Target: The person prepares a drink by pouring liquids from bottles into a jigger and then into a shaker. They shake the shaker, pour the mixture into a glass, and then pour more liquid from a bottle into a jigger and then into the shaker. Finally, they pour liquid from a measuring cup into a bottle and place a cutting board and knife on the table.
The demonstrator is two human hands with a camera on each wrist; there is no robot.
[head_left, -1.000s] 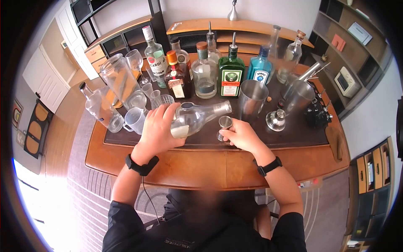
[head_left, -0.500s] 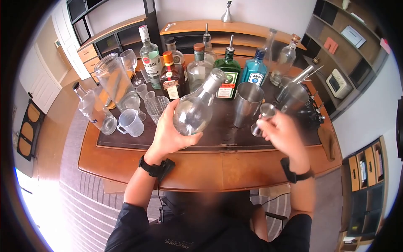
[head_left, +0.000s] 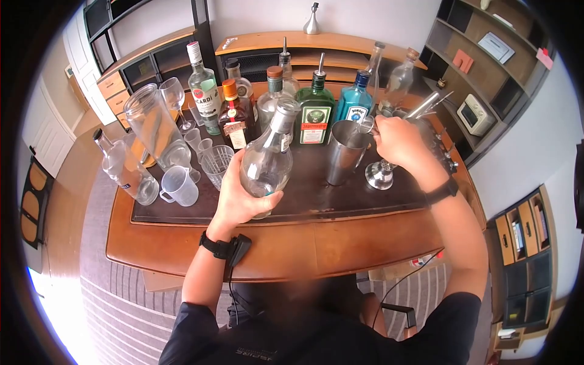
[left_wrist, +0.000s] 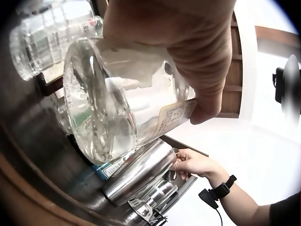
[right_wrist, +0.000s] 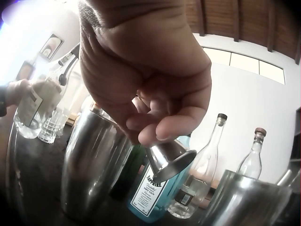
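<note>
My left hand (head_left: 238, 193) grips a clear glass bottle (head_left: 267, 159), which stands nearly upright above the table's front with its neck leaning right. In the left wrist view the bottle's thick base (left_wrist: 89, 108) fills the middle. My right hand (head_left: 401, 143) pinches a small steel jigger (right_wrist: 168, 160) at the rim of a tall steel shaker tin (head_left: 344, 155), tipped over its mouth in the head view. In the right wrist view the jigger's wide cup faces down and right, beside the tin (right_wrist: 91, 160). Whether liquid leaves the jigger I cannot tell.
Behind the tin are a green bottle (head_left: 313, 115) and a blue bottle (head_left: 353, 100). A steel strainer top (head_left: 379, 176) sits right of it. On the left are a plastic measuring jug (head_left: 181, 187), a cut glass (head_left: 218, 165), a large jar (head_left: 157, 125) and more bottles.
The left hand has brought the bottle from a pouring tilt to nearly upright. The right hand has carried the jigger right and up, then over to the tin's rim, and tipped it.
</note>
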